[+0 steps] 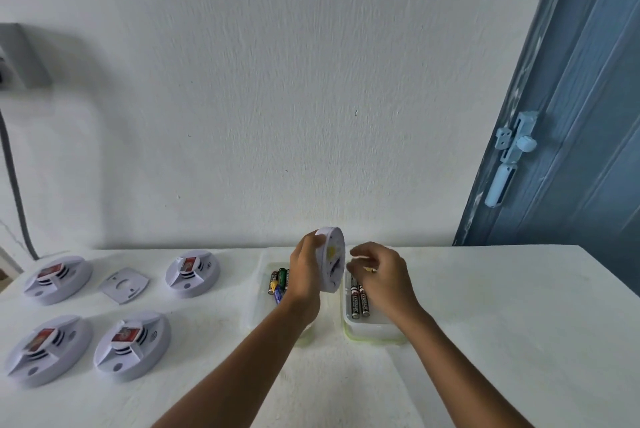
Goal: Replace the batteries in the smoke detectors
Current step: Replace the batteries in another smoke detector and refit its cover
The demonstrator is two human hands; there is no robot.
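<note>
Both forearms are reaching out; left grip (306, 268) is clutching an upended smoke detector (331, 259), right grip (379, 271) curling at its back, contents unclear

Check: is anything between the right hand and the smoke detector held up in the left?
Nothing visible. The right hand hovers just beside the smoke detector that the left hand holds on edge; only open air separates them.

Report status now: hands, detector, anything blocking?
Left hand grips smoke detector on edge, lifted. Right hand curled at its open back, over battery tray. Nothing blocking.
</note>
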